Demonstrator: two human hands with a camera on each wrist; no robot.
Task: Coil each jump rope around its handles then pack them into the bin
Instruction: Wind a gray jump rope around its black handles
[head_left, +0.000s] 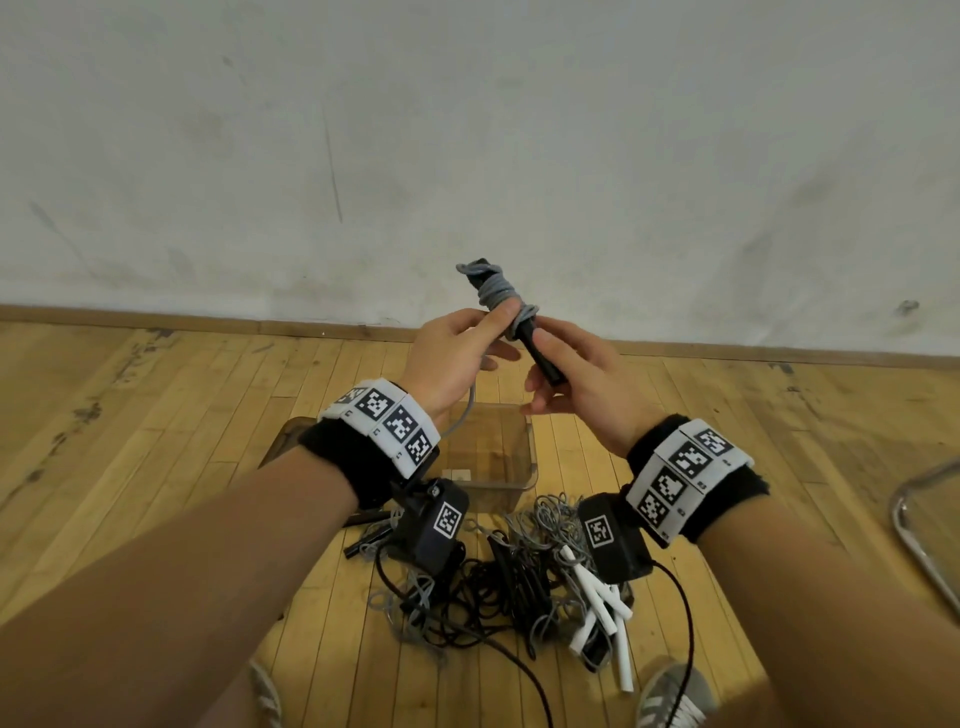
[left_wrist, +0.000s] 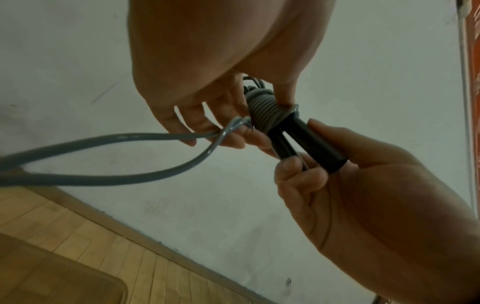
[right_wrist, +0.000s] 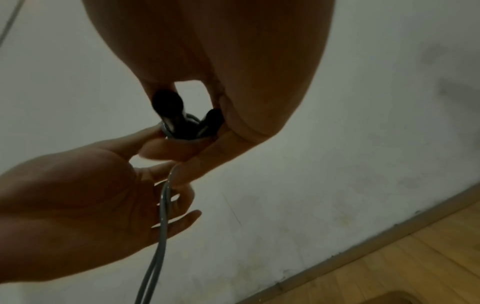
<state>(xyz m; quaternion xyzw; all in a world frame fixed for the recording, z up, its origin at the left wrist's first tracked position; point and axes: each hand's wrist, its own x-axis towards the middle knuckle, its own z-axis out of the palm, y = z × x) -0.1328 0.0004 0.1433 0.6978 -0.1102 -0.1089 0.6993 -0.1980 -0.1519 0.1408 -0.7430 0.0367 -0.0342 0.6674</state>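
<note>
A scuffed white wall (head_left: 467, 130) meets a wooden floor (head_left: 156, 441). On it, a clear bin (head_left: 530, 457) beside a pile of tangled ropes (head_left: 519, 582). Above, the right hand (head_left: 582, 384) grips black handles (head_left: 540, 353); the left hand (head_left: 457, 353) pinches the grey rope (head_left: 498, 293) coiled around them.

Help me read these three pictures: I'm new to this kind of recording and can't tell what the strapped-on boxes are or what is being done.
No machine here: a person wears cameras. The head view looks down on both arms; the wrist bands with black-and-white squares carry the other two cameras, each looking along a hand. The right hand grips two black handles. The left hand pinches the grey rope coiled around them; a loose loop hangs free. On the wooden floor stand a clear bin and a tangled pile of ropes.
</note>
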